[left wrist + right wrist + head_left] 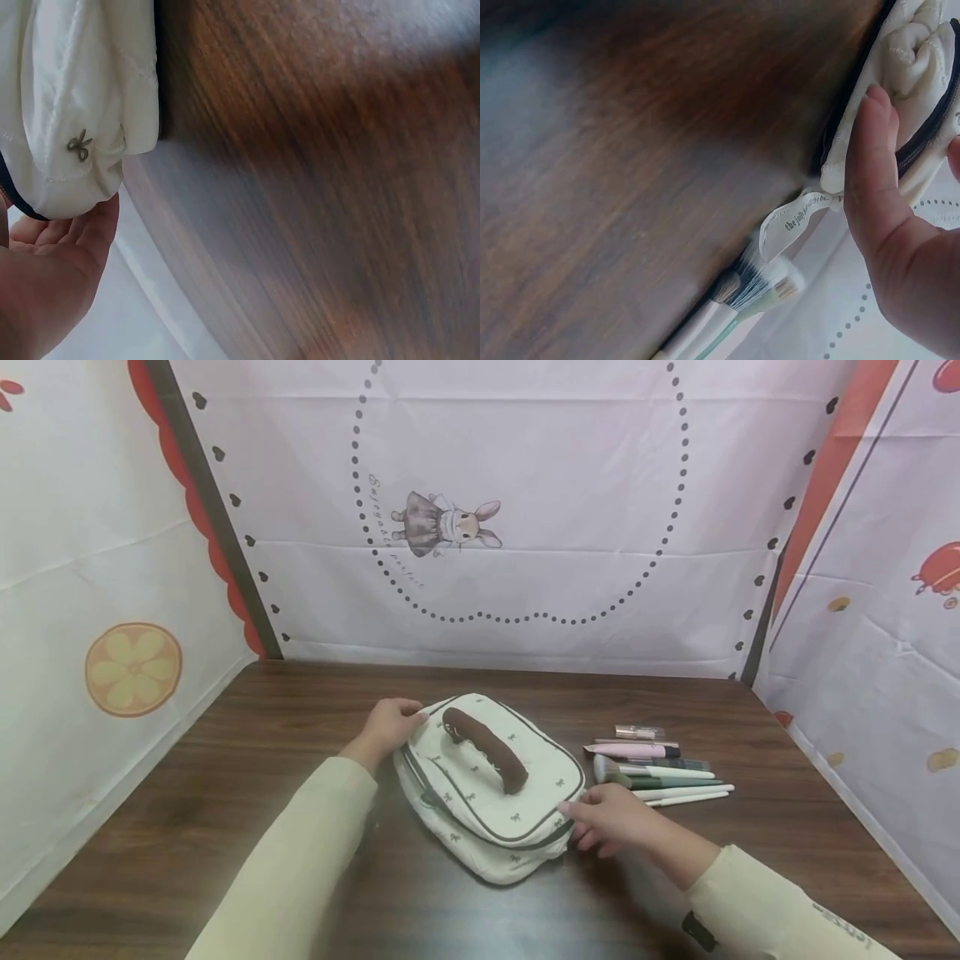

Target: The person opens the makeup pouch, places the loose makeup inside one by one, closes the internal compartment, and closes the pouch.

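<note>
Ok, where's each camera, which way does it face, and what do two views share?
Head: worn there, facing forward and down at the bow-print cosmetic bag; left hand, right hand and sleeves show.
Left wrist: worn there, facing the bag's side and wooden tabletop; left hand shows.
Right wrist: worn there, facing the bag, a fabric tag and makeup brushes; right hand shows.
Head and right wrist both show the brushes.

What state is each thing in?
Bag: lid down; whether zipped, unclear
Handle: arched above the lid
Label: sticking out from the bag
Brushes: lying flat, side by side
Pink tube: lying flat
Small tube: lying flat
Left hand: holding the bag's left end
Right hand: holding the bag's right corner
</note>
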A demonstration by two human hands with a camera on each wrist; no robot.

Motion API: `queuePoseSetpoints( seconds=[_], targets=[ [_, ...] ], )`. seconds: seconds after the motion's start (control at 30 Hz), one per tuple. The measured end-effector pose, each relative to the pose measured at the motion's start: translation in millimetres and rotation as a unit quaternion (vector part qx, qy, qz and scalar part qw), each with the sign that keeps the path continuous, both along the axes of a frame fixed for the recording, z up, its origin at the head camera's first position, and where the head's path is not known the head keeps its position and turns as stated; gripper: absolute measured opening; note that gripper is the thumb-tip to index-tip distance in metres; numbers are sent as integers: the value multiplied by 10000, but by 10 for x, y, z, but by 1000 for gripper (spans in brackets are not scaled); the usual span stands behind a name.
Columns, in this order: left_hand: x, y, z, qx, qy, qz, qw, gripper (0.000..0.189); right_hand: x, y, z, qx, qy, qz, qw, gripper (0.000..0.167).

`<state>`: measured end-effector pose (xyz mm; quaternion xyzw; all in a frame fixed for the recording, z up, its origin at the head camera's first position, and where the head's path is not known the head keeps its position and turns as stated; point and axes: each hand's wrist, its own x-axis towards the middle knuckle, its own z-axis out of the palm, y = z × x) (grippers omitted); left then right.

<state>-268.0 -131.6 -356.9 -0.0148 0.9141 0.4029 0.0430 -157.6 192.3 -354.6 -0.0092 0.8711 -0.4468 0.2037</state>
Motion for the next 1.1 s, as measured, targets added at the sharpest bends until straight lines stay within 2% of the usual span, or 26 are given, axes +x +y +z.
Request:
queuePoseSetpoints(
  seconds=[0.3,0.57,0.73,0.97,1.1],
  targets=[
    [37,-127,-4,-94,296,237,9992,34,-152,26,1,-333,-169,-151,9992,64],
    [98,-230,-40,-125,153,238,9995,34,-297,95,3,-325,-5,-284,9991,58],
    [192,-268,-43,-76,32,241,9997,35,-358,125,5,-230,142,-375,9989,55],
    [387,-290,42,-200,-119,144,9996,36,-397,133,14,-153,95,-499,9986,54],
    [471,-323,37,-158,-259,84,9995,36,-411,126,12,-112,103,-517,9985,52]
  ],
)
